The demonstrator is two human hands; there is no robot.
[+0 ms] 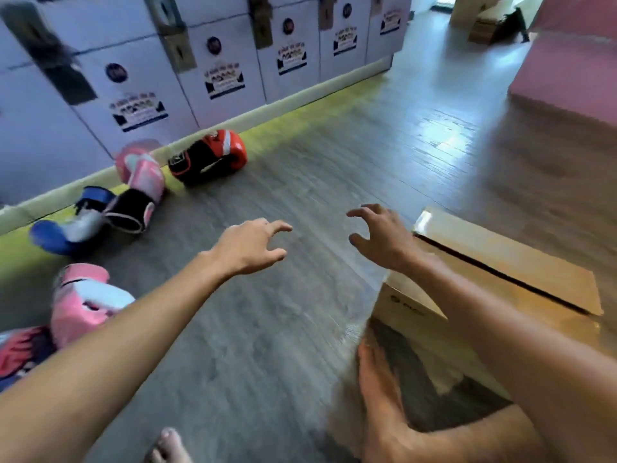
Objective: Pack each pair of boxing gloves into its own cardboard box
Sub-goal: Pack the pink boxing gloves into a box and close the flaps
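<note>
**Both hands empty, reaching out over the floor towards the gloves**

Our fingers [280, 227] are spread and loosely crooked on both hands, with nothing held in them. The left hand [248, 250] and the right hand [384, 242] hang side by side above the grey floor [300, 329], apart from each other and touching nothing.

Just to the right of the right hand sits the cardboard box [500, 272]. Its flaps are folded down with a dark gap between them, and we cannot see what is inside.

The gloves lie to our left, near the foot of a wall of stacked white cartons [217, 95]. The red and black glove [210, 157] is farthest ahead. A pink glove [142, 175] lies near it and touches a blue and white glove [66, 228]. A second pink glove [83, 302] lies nearer, beside our left forearm. Another red and white glove [20, 352] is cut off at the left edge.

We judge the step in hand to be fetching a matched pair. To do it well, we should settle on one colour before closing our fingers. The two pink gloves lie apart, so one hand for each suits them. We should grip round the cuff, where the padding gives less. The box flaps will need lifting before anything goes in.
</note>
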